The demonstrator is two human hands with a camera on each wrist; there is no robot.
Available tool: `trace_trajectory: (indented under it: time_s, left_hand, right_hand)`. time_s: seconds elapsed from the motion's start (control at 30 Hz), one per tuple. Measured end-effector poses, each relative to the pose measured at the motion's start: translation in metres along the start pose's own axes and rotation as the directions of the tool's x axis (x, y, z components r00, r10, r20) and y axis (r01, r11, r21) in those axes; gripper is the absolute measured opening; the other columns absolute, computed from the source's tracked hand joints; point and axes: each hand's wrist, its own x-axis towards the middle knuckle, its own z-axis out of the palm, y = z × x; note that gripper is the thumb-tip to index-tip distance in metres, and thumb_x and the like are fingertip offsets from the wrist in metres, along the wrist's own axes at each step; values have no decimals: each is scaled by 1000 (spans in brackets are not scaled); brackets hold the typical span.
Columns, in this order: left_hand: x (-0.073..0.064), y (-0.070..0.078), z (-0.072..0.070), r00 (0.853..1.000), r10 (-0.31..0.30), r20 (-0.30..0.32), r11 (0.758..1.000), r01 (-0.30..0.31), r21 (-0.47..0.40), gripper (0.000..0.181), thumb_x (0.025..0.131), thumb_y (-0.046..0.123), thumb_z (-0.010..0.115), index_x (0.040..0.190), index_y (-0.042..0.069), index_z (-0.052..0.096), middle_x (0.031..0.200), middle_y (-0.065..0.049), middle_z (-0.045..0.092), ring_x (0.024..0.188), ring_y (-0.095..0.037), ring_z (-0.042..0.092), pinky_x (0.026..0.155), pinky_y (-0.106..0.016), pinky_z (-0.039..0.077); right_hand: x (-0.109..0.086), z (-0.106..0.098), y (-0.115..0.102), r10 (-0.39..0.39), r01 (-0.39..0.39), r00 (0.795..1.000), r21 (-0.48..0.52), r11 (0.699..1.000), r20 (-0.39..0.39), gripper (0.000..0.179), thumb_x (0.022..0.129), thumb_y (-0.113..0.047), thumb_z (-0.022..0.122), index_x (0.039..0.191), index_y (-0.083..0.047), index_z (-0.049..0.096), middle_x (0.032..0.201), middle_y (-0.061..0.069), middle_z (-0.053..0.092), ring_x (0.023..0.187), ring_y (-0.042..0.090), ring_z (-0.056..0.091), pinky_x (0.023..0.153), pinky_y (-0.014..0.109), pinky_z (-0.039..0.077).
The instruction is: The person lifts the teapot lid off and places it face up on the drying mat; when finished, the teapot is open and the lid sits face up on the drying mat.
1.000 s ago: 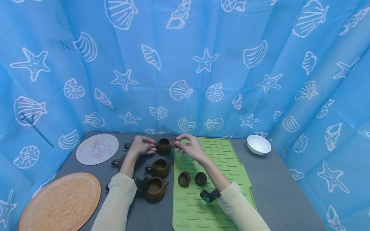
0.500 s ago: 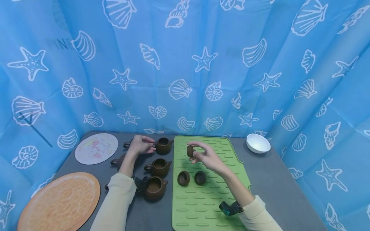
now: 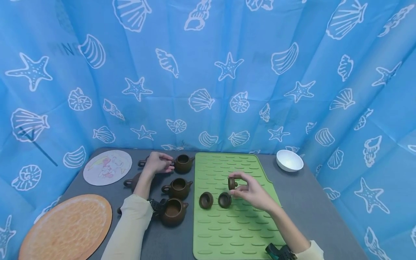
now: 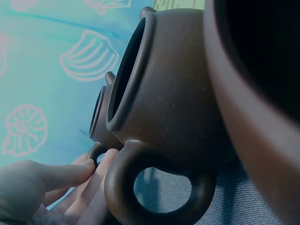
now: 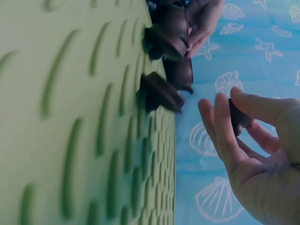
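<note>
My left hand (image 3: pixel 158 163) pinches the handle of the farthest lidless brown teapot (image 3: pixel 183 164), standing on the grey table; the left wrist view shows thumb and fingertips at that handle (image 4: pixel 96 152). Two more open teapots, a middle one (image 3: pixel 180 188) and a near one (image 3: pixel 174 213), line up toward me. Over the green mat (image 3: pixel 234 231), my right hand (image 3: pixel 250 191) holds a small brown teapot lid (image 3: pixel 232 183) on edge between thumb and fingers. Below it on the mat lie two other lids, a left lid (image 3: pixel 206 200) and a right lid (image 3: pixel 224 200), hollow sides up.
More brown teapots, one at mid-left (image 3: pixel 130 183), are partly hidden behind my left arm. A round white pad (image 3: pixel 108 168) and an orange oval mat (image 3: pixel 66 227) lie left. A white bowl (image 3: pixel 290 161) stands at the back right. A blue shell-print curtain (image 3: pixel 208 72) borders the table.
My right hand has carried the lid from beside the farthest teapot rightward and toward me, over the mat. My left hand has stayed at the teapot handle.
</note>
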Motion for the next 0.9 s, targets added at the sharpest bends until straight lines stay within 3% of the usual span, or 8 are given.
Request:
trace_trajectory:
  time_s: [0.17,0.33,0.6,0.9]
  left_hand:
    - [-1,2,1,1000,-7,-2,1000,7,5,24,106,-1,62,126,-6,73,119,-27,77,94,-26,83,88,-41,69]
    - [-3,4,2,1000,22,15,1000,-22,9,25,105,-3,61,127,-9,73,119,-30,76,98,-32,83,88,-42,69]
    - [-5,3,2,1000,27,9,999,-27,25,25,106,-3,60,127,-8,73,120,-29,76,102,-34,83,88,-41,69]
    - [-4,3,1,999,38,9,999,-38,32,24,108,0,61,126,-9,72,118,-29,76,99,-33,83,86,-40,69]
  right_hand:
    - [-21,-10,12,49,-51,997,36,998,55,59,103,3,65,155,15,38,154,45,42,110,49,77,96,38,66]
    - [-33,-17,19,98,-109,989,99,989,110,60,102,5,66,152,22,35,147,49,46,110,50,77,97,39,66]
    - [-39,-20,29,141,-152,983,95,984,115,54,99,9,67,145,22,43,145,48,48,105,38,80,92,36,67]
    - [-38,-19,31,146,-151,980,26,988,136,55,100,7,67,150,18,46,145,44,51,98,29,82,87,37,68]
